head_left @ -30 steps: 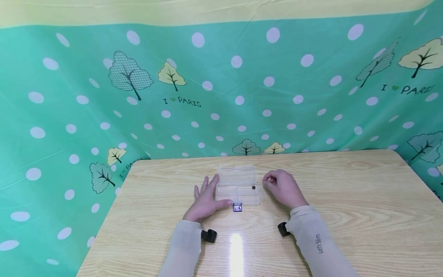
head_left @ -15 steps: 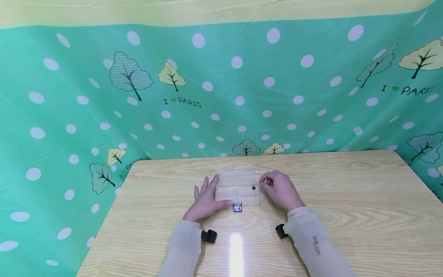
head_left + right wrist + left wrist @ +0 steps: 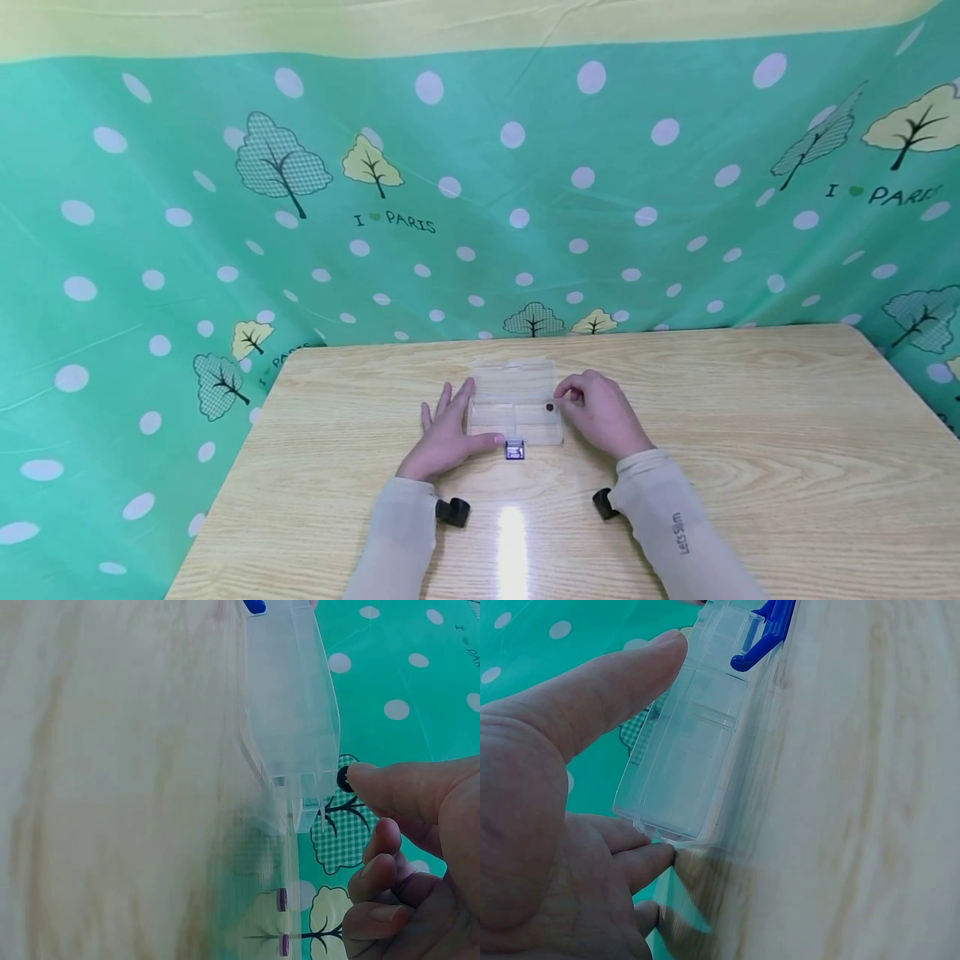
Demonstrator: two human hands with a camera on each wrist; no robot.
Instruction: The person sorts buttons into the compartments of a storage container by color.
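One wooden table (image 3: 757,467) bears an open clear box (image 3: 537,431) toward its far edge; an unsteady reach could nudge the box, and a loose pinch could drop the piece outside it. The right hand (image 3: 609,414) leans in from the right, thumb and finger apparently pinching a black disc (image 3: 343,779) by the right wall. The left hand (image 3: 446,435) spreads along the left side, thumb beside the near blue latch (image 3: 514,451). A dark bead (image 3: 550,407) shows in the right compartment.
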